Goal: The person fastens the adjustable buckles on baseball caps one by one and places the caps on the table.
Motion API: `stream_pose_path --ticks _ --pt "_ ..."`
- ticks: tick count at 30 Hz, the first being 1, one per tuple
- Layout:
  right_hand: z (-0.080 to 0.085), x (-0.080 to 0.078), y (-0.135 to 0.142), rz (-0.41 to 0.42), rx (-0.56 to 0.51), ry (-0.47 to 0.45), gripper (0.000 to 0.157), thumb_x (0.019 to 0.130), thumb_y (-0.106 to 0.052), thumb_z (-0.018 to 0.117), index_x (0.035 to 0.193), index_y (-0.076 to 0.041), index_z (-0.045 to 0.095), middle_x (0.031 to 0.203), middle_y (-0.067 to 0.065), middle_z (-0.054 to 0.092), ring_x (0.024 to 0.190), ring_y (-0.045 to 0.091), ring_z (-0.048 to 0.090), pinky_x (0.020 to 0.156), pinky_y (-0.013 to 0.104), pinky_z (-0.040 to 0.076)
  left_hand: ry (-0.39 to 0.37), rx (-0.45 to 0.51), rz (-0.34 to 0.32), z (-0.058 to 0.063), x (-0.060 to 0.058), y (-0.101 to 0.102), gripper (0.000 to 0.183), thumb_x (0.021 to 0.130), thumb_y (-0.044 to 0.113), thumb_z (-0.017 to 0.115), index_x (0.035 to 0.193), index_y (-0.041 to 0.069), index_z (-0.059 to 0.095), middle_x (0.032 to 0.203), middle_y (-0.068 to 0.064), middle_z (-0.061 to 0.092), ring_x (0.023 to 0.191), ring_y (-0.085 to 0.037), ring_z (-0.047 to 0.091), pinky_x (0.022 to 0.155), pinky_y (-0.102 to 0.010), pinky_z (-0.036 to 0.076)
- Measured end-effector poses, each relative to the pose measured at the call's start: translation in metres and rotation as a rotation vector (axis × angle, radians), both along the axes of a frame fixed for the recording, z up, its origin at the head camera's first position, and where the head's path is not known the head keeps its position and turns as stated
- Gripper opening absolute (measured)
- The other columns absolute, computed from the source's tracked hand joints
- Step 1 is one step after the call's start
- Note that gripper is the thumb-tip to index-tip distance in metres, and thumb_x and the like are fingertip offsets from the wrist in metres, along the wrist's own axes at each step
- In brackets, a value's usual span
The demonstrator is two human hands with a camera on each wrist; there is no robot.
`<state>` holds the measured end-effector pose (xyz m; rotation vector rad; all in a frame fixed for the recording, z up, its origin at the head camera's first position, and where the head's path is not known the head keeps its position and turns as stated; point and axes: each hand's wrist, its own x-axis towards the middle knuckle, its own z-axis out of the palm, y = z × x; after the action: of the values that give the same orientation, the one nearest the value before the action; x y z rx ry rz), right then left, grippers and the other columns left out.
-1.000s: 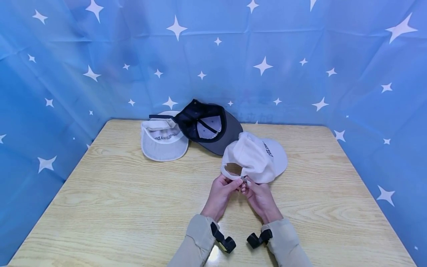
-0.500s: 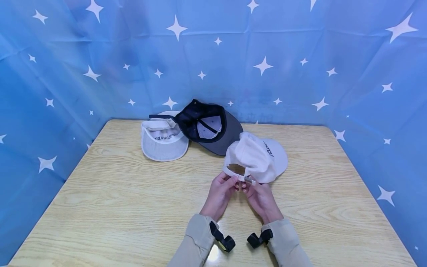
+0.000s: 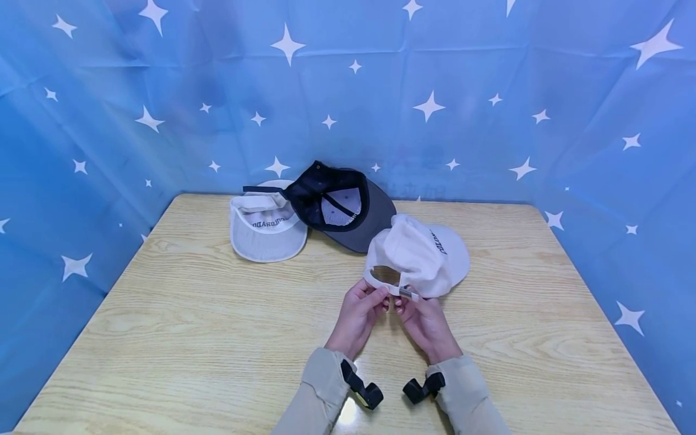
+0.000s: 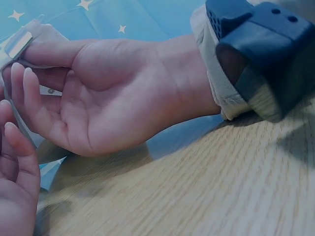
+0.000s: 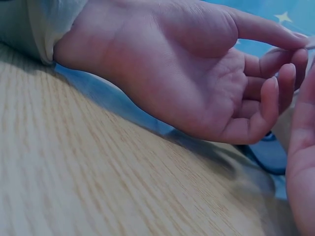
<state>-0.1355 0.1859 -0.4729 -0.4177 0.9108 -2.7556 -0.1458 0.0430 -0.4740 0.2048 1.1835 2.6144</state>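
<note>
A white baseball cap (image 3: 415, 254) with dark lettering lies right of the table's middle, its brim pointing right and its back opening toward me. My left hand (image 3: 356, 314) pinches the cap's back strap between thumb and fingers, left of a metal buckle (image 3: 405, 292). Just right of that buckle, my right hand (image 3: 429, 326) pinches the strap's end. In the left wrist view the buckle (image 4: 19, 45) shows bright beside the left thumb. The right wrist view has the right thumb and forefinger meeting at the strap, the other fingers loosely curled.
Behind to the left, a dark cap (image 3: 375, 211) lies with its inside showing, touching the white cap. It overlaps another white cap (image 3: 269, 244) with its brim toward me. The wooden table (image 3: 179, 326) ends at a blue star-printed curtain (image 3: 348, 90).
My left thumb has drawn back left from the buckle, which now shows plainly. The strap is flatter, with its end under my right thumb. The other caps have not moved.
</note>
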Motion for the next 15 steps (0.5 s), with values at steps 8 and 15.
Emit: stream_pose_path --ticks 8,15 --pt "0.0011 0.0006 -0.0017 -0.038 0.053 -0.014 0.013 0.091 -0.002 0.047 0.098 -0.005 0.057 0.089 0.004 0.061 0.076 0.012 0.059 0.065 0.019 0.048 0.017 0.005 -0.013 0.0017 0.0008 0.0001 0.03 0.079 0.013 0.067 0.101 -0.002 0.053 0.088 -0.002 0.056 0.075 -0.011 0.054 0.069 -0.023 0.044" --pt "0.0005 0.0013 -0.0026 -0.065 0.115 0.005 0.013 0.092 -0.004 0.046 0.101 -0.008 0.054 0.09 0.003 0.06 0.076 0.013 0.059 0.065 0.02 0.048 0.023 -0.034 -0.016 0.0023 0.0022 0.0007 0.029 0.079 0.014 0.066 0.1 -0.001 0.054 0.087 -0.002 0.056 0.076 -0.012 0.055 0.071 -0.024 0.045"
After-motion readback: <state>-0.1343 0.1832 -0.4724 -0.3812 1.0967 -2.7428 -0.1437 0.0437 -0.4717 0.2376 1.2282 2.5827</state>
